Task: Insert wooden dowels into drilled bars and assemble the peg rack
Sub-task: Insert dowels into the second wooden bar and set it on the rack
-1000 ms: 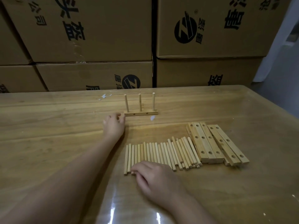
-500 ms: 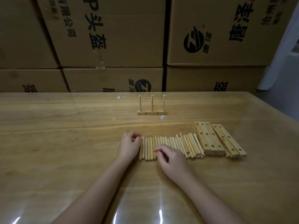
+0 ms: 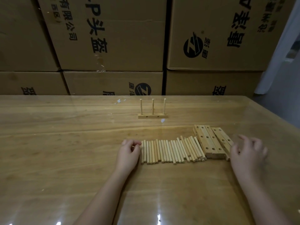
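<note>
Head view: we see both bare hands low over the glossy light-wood bench (image 3: 65, 143). Our left hand (image 3: 129, 153) sits at the left end of the row of pale round wooden dowels (image 3: 172, 151). Its fingers (image 3: 135, 142) are curled, and with the thumb they pinch one thin dowel (image 3: 136, 145) whose tip shows between them. Our right hand (image 3: 248, 151) is blurred, fingers loosely curved and spread, nothing in them that we can make out. It is over the right end of the stack of pale drilled wooden bars (image 3: 209, 142); we cannot tell if it touches. The dowels lie flat, side by side, touching the bars on their right. Further back, well apart, stands a short wooden bar with three upright dowels (image 3: 152, 116). Brown cardboard boxes with black print (image 3: 113, 38) are stacked behind the bench.
</note>
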{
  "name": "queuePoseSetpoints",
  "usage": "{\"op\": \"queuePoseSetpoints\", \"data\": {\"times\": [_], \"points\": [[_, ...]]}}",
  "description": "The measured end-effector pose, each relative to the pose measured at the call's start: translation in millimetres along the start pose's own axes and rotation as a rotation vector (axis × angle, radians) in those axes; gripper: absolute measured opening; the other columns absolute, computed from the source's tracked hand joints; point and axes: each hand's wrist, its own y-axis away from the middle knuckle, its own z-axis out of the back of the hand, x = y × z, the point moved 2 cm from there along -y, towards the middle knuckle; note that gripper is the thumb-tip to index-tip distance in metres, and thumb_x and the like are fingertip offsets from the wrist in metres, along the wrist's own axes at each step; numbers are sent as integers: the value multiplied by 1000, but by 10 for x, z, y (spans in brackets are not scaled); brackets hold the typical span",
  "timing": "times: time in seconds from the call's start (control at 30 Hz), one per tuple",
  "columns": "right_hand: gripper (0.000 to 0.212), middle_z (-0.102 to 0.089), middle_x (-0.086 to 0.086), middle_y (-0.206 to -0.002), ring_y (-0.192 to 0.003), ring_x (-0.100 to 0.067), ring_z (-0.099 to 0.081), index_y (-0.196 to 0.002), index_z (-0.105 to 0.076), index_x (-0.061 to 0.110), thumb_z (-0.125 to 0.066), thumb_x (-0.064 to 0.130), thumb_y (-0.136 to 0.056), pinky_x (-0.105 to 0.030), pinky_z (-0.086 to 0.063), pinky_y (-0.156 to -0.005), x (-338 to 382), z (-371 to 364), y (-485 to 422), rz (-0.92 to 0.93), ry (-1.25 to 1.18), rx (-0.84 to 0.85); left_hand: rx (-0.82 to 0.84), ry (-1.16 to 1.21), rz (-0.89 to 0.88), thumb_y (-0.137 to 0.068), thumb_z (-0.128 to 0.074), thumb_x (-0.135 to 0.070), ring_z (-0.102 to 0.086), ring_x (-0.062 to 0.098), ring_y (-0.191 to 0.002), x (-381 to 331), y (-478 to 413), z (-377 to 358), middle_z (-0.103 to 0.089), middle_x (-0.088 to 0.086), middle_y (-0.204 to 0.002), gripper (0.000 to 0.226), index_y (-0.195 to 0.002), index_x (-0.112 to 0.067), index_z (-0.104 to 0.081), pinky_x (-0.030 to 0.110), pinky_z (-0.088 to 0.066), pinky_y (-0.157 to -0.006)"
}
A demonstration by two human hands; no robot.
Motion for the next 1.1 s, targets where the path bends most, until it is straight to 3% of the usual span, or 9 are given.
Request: {"op": "queuePoseSetpoints", "data": {"times": [0.17, 0.27, 0.33, 0.47, 0.6, 0.77, 0.9, 1.1], "points": [[56, -40, -18, -134, -123, -38, -35, -135, -45, 15, -45, 49, -90, -52, -35, -100, -214, -70, -16, -209, -9, 215, 2, -3, -16, -93, -52, -12, -54, 5, -84, -4, -9, -3, -56, -2, -100, 16, -92, -21, -65, 15, -38, -71], [52, -40, -17, -128, -101, -31, -48, -132, -47, 15, -48, 47, -90, -41, -43, -82, -222, -75, -25, -232, -95, 255, 13, 9, -13, -94, -52, -14, -55, 4, -85, 7, -9, 8, -56, -4, -100, 16, -93, -23, -65, 12, -39, -70], [47, -42, -16, -126, -89, -24, -46, -129, -51, 15, -52, 41, -90, -36, -41, -74, -198, -86, -18, -224, -136, 276, 16, 14, -8, -94, -52, -15, -54, 3, -86, 6, -10, 12, -56, -4, -100, 16, -93, -23, -65, 10, -37, -70], [44, -47, -15, -119, -85, -20, -46, -125, -56, 12, -57, 38, -89, -35, -41, -72, -157, -108, -9, -206, -220, 245, 8, 22, -21, -94, -53, -12, -53, 2, -86, -23, -1, 17, -56, -3, -100, 16, -92, -22, -65, 7, -37, -72], [43, -59, -10, -117, -88, -18, -50, -123, -58, 15, -65, 35, -85, -38, -46, -77, -201, -121, -43, -289, -381, 220, 22, 14, -23, -94, -53, -11, -54, 4, -86, -41, 22, 10, -56, -4, -99, 15, -94, -19, -67, 19, -39, -76], [34, -64, -5, -107, -90, -19, -56, -116, -62, 16, -63, 33, -86, -38, -48, -81, -248, -123, -63, -380, -530, 140, 25, -3, -43, -93, -54, -12, -53, 2, -82, -43, 30, -6, -54, -11, -95, 15, -91, -21, -66, 8, -36, -70], [27, -63, 4, -95, -79, -9, -57, -111, -64, 21, -62, 32, -87, -21, -42, -60, -211, -34, -37, -382, -665, 23, 16, 30, -56, -93, -55, -14, -55, 4, -79, -37, 39, -2, -55, -13, -93, 15, -90, -22, -67, 2, -36, -67], [15, -66, 12, -82, -72, -1, -62, -101, -66, 31, -61, 27, -87, -15, -44, -62, 52, 39, 103, -320, -896, 72, 33, 74, -70, -93, -55, -17, -55, -1, -84, -66, 73, 3, -58, -13, -94, 17, -85, -29, -64, 0, -36, -68]]}}
